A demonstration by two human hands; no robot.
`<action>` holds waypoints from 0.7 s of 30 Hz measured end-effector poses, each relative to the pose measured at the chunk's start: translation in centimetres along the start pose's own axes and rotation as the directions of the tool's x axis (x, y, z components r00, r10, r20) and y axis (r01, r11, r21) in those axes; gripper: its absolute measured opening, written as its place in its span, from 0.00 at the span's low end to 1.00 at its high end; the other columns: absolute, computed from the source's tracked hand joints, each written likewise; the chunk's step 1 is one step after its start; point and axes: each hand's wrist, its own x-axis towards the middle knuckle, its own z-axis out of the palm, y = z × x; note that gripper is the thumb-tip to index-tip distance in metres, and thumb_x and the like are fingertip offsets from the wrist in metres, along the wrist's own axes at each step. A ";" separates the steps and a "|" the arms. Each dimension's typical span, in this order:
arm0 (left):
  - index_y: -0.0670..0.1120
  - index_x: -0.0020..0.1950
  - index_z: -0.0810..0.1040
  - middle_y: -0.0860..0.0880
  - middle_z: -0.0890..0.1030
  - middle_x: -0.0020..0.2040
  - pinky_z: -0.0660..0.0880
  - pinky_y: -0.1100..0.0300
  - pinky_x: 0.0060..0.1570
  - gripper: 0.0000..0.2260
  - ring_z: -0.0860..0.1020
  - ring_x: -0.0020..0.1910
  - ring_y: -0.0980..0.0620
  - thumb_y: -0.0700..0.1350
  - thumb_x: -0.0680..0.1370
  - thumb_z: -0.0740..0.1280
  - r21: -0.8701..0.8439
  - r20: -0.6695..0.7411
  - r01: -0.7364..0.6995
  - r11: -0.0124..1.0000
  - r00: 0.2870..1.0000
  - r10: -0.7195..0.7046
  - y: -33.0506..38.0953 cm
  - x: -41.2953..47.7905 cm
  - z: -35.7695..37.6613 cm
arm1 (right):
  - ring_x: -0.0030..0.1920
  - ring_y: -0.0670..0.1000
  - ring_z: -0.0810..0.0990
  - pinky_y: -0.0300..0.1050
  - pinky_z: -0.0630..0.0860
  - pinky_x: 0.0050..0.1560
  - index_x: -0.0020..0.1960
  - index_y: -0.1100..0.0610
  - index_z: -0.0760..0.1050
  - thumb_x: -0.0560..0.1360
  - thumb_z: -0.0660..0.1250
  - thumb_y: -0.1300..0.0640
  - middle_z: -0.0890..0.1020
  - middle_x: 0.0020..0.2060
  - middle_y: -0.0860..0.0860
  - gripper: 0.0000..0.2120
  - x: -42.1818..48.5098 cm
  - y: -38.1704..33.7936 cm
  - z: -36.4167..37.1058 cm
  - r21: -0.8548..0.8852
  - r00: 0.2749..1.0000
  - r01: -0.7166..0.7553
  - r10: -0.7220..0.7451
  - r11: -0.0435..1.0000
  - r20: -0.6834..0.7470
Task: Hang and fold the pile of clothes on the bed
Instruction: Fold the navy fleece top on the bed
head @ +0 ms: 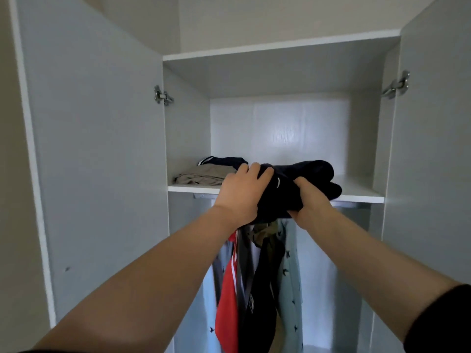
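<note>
Forearms reach up: left hand and right hand, grip clamped on folded dark garment, half onto wardrobe shelf. Best slid in flat, fold kept, beside beige stack, probably trousers. Hung shirts below.

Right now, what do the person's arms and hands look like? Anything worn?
Left hand and right hand are bare: no gloves, rings or watch visible. A black sleeve shows high on the right arm, at the frame edge.
</note>
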 end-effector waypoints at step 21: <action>0.48 0.67 0.64 0.46 0.67 0.61 0.65 0.57 0.37 0.27 0.67 0.56 0.46 0.37 0.71 0.69 -0.099 0.129 -0.153 0.983 0.978 0.165 -12.6 22.8 30.6 | 0.45 0.55 0.75 0.45 0.69 0.39 0.44 0.55 0.73 0.74 0.64 0.48 0.77 0.42 0.52 0.10 32.4 -1.8 2.2 -0.930 0.519 0.347 -0.801 -0.120 0.297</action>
